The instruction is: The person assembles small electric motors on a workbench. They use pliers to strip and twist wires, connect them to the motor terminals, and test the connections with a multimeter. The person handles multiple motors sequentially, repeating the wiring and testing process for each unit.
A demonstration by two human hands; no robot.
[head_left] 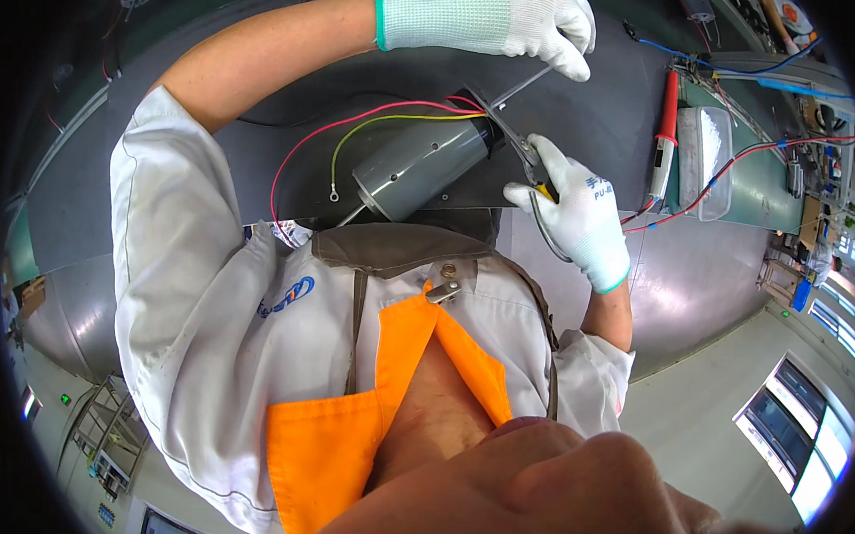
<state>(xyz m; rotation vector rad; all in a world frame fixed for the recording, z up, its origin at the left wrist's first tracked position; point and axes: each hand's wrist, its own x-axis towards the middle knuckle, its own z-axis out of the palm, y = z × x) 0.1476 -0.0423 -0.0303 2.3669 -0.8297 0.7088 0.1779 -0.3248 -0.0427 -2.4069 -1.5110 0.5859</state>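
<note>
A grey cylindrical motor [421,168] lies tilted on the dark bench, its thin shaft pointing to the lower left. From its black end [491,135] run a red wire [331,122] and a yellow-green wire [357,126] tipped with a ring terminal [334,197]. My right hand [580,202], in a white glove, is closed around pliers [517,138] with a bit of yellow on the handle. Their jaws reach over the motor's black end. Above, my gloved left hand [553,31] is closed on a thin grey rod [526,87] that slants down toward the plier jaws. The rod's upper end is hidden by the fingers.
To the right lie a red-and-white handled tool [667,134] and a clear plastic box [706,164] with white contents. Red cable [722,178] and blue cable [736,66] cross that side. The dark bench's [289,182] near edge runs close to my apron.
</note>
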